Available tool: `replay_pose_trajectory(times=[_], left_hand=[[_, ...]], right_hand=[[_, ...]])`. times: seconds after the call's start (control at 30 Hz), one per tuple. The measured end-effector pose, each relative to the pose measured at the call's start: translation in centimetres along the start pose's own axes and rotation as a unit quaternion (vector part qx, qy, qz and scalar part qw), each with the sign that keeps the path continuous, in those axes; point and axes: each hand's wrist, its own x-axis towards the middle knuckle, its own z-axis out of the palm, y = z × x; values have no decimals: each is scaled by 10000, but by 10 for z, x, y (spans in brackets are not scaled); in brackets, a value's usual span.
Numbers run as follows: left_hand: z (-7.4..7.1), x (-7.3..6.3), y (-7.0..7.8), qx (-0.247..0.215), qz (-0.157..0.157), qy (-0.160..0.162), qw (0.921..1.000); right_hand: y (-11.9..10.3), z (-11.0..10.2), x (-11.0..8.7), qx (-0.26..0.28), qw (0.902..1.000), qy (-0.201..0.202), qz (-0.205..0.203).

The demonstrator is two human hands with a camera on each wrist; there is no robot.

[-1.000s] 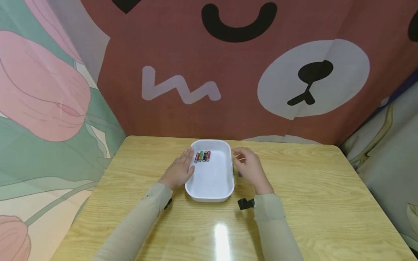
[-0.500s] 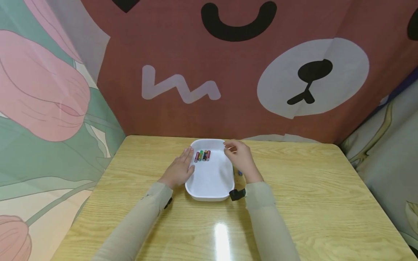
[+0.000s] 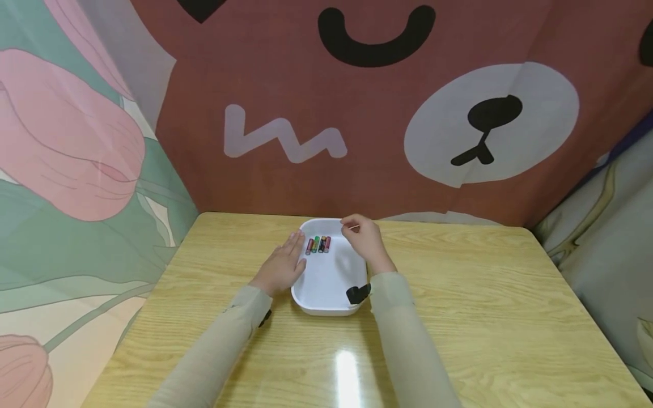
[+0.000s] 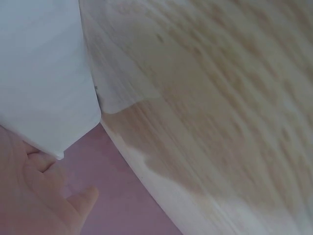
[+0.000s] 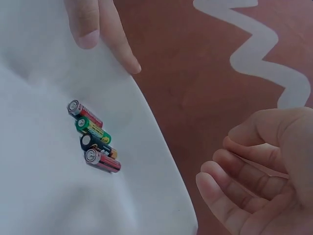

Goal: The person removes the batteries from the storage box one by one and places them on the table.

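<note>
Four batteries (image 5: 97, 133) lie in a row in the white tray (image 3: 329, 289), toward its far left. Left hand (image 3: 279, 267) rests along the left rim, fingers straight, together. Right hand (image 3: 366, 241) hangs over the far right, fingers curled; cannot tell whether they pinch anything. Risks: a knock could roll the row apart; uneven pressure could slide the tray across the surface (image 3: 484, 294).
</note>
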Motion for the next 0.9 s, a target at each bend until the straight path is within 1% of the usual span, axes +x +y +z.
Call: replay_pose_trajectory(times=[0.23,0.37,0.5,0.9], left_hand=[[0,1,1,65,6,10,10000],[-1,1,2,66,12,34,10000],[0,1,1,70,-11,51,10000],[2,2,0,-17,8,60,10000]], right_hand=[[1,7,7,134,9998,-68,125],[4,12,9,112,9994,-74,322],[8,18,11,110,9990,-119,424],[10,29,16,4,9986,-172,498]])
